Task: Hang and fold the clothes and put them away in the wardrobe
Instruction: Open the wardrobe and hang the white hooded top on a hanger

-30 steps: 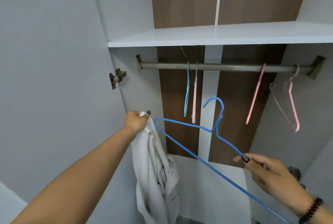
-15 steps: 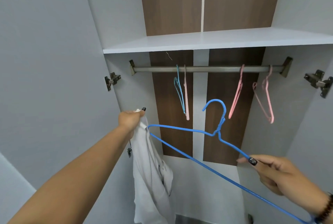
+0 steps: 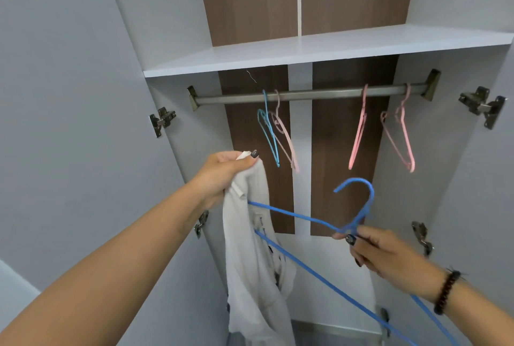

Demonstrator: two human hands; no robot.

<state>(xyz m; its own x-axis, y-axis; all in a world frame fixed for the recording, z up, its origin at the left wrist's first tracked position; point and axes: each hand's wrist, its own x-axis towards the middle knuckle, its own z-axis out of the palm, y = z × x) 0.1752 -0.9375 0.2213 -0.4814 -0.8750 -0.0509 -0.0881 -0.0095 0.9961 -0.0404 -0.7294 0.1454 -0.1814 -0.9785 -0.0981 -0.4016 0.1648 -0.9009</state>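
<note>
Head view:
Left hand (image 3: pixel 222 172): bunching the top of the white garment (image 3: pixel 256 256), held up before the open wardrobe.
Right hand (image 3: pixel 389 255): pinching the blue hanger (image 3: pixel 354 208) at the neck below its hook.
Blue hanger: one end reaching into the garment, between both hands.
Rail (image 3: pixel 311 94): above, carrying pink and light-blue hangers.

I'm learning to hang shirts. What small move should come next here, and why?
Probably slide the blue hanger's left arm further into the white garment's neck opening: the left hand holds the collar up, the right hand pinches the hanger's neck, and its tip sits at the fabric.
</note>
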